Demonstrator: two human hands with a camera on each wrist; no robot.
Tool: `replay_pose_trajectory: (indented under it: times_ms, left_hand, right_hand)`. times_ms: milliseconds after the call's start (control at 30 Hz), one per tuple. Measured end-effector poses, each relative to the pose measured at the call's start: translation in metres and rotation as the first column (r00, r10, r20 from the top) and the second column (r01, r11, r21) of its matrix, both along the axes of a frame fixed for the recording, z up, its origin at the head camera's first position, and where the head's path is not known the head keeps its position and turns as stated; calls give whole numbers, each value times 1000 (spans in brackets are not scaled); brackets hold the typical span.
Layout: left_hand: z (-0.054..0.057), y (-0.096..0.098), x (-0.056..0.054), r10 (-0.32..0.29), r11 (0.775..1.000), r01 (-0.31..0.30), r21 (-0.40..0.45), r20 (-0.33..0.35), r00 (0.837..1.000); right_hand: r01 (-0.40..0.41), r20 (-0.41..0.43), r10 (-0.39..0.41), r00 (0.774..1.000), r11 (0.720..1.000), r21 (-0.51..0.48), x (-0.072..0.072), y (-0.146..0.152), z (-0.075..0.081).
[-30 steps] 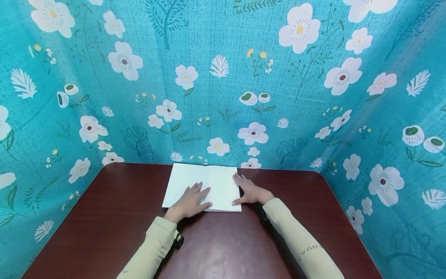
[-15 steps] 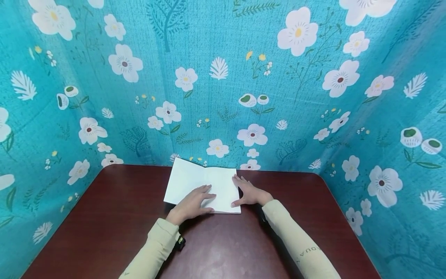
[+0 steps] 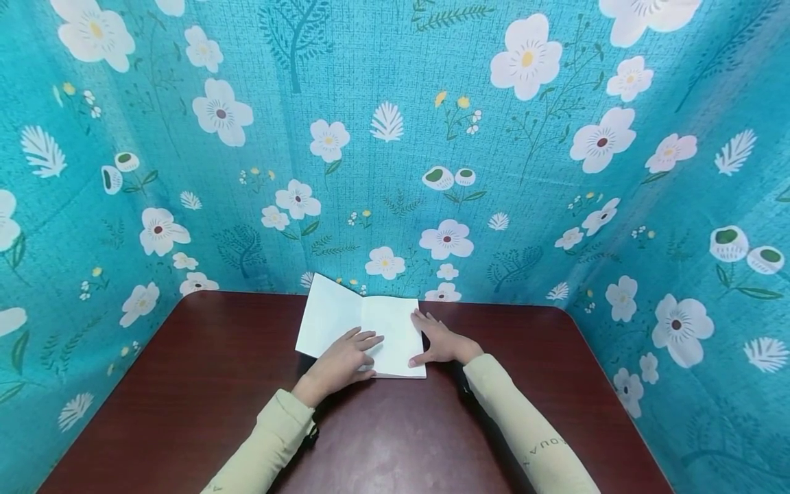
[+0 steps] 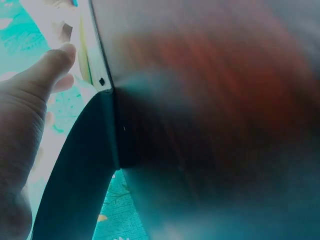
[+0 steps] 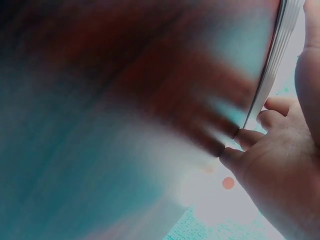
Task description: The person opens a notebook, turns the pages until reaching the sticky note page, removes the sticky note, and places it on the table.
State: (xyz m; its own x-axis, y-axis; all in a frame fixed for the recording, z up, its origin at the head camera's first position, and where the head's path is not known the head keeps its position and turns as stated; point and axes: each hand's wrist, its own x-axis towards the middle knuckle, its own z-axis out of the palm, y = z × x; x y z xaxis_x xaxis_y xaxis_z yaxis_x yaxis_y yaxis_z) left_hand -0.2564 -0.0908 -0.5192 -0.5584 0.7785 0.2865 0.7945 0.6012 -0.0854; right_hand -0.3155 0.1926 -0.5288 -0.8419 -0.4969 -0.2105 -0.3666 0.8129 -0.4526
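Note:
A book with blank white pages (image 3: 395, 317) lies open near the far edge of the table. Its left side (image 3: 328, 317) is tilted up off the tabletop. My left hand (image 3: 342, 358) reaches across the lower middle of the book, its fingers relaxed over the right page. In the left wrist view, the thumb (image 4: 57, 62) is by the lower page edge, and a dark cover (image 4: 80, 160) bends away from the spine. My right hand (image 3: 441, 340) rests at the book's right edge with fingers spread. Page edges (image 5: 280, 60) run beside its fingers in the right wrist view.
The dark reddish-brown table (image 3: 395, 432) has a glossy surface. A teal floral curtain (image 3: 382, 206) hangs behind it and along both sides. Each pale sleeve (image 3: 262, 436) has a dark device at the wrist, partly hidden.
The book's left side has risen from nearly flat to a tilt, its outer edge shifting right. My left hand has moved slightly right over the pages. The right hand has stayed nearly in place.

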Motion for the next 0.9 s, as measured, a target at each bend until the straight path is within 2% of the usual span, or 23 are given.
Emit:
replay_pose_trajectory:
  times_ms: [233, 367, 700, 900]
  left_hand:
    - [0, 1, 6, -19, 999, 12, -43, -151, 988]
    - [4, 0, 9, -4, 999, -6, -50, -196, 981]
    - [7, -10, 14, 90, 996, -86, 28, -204, 975]
    - [4, -10, 19, 143, 987, -125, 102, -193, 971]
  right_hand:
    - [-11, -11, 11, 1000, 1000, -6, -1, 1, -2]
    - [-10, -5, 10, 1000, 1000, 11, -1, 1, -2]
    - [-36, 3, 36, 999, 999, -35, 2, 3, 3]
    - [-16, 9, 17, 1000, 1000, -15, 2, 3, 3]
